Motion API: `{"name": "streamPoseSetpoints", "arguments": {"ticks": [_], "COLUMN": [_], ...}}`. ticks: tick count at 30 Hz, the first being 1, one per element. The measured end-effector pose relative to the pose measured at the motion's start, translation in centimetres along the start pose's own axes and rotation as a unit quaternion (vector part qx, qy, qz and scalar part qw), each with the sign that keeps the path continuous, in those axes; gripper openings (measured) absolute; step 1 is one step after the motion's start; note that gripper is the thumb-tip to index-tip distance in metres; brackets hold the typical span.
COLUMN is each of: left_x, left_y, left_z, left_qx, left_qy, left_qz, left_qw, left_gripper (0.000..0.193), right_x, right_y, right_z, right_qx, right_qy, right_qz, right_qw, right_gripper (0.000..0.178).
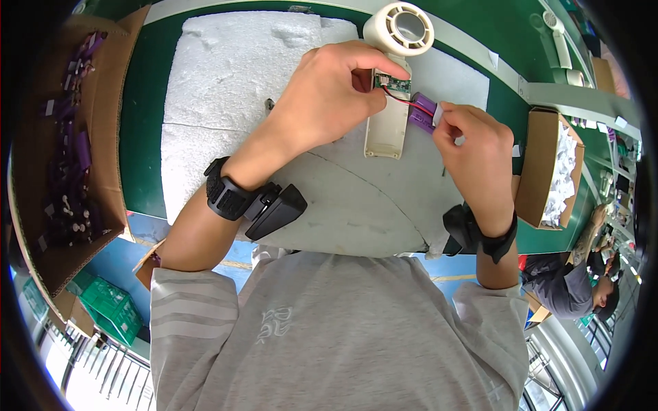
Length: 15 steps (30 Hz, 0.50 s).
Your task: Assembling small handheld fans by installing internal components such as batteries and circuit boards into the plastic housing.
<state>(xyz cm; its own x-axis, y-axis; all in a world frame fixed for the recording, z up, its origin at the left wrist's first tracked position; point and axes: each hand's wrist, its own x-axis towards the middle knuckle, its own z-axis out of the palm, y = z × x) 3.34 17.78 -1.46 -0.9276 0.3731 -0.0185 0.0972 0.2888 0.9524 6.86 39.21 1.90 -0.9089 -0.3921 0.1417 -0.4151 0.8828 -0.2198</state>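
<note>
A cream handheld fan (386,137) lies with its handle cover off, its round head at the far end. The open handle shows a green circuit board (397,84) with red and black wires. My left hand (336,92) grips the fan around the board, index finger and thumb curled over its left side. The wires lead to a purple battery (420,113) just right of the handle. My right hand (478,140) is closed in a pinch on a white tab (438,115) at the battery's right end. Whether the tab is stuck to the battery cannot be told.
Beneath the fan is a white foam sheet (226,82) on a green table (147,137). At the left stands a cardboard box (103,154) of purple batteries; at the right, a carton (538,164) of white pieces. A co-worker (565,284) is at far right.
</note>
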Motion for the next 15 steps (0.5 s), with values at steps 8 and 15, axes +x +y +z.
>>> {"name": "streamPoseSetpoints", "arguments": {"ticks": [8, 15], "left_x": [0.3, 0.3], "left_y": [-0.6, -0.4], "left_z": [0.2, 0.3], "left_qx": [0.004, -0.018], "left_qy": [0.04, 0.044], "left_qz": [0.038, 0.074], "left_qw": [0.998, 0.996], "left_gripper": [0.03, 0.03], "right_x": [-0.1, 0.9], "right_y": [0.2, -0.2], "right_z": [-0.4, -1.2], "right_qx": [0.088, 0.084], "right_qy": [0.037, -0.01], "right_qz": [-0.008, -0.009], "right_qw": [0.995, 0.996], "right_gripper": [0.007, 0.008]}}
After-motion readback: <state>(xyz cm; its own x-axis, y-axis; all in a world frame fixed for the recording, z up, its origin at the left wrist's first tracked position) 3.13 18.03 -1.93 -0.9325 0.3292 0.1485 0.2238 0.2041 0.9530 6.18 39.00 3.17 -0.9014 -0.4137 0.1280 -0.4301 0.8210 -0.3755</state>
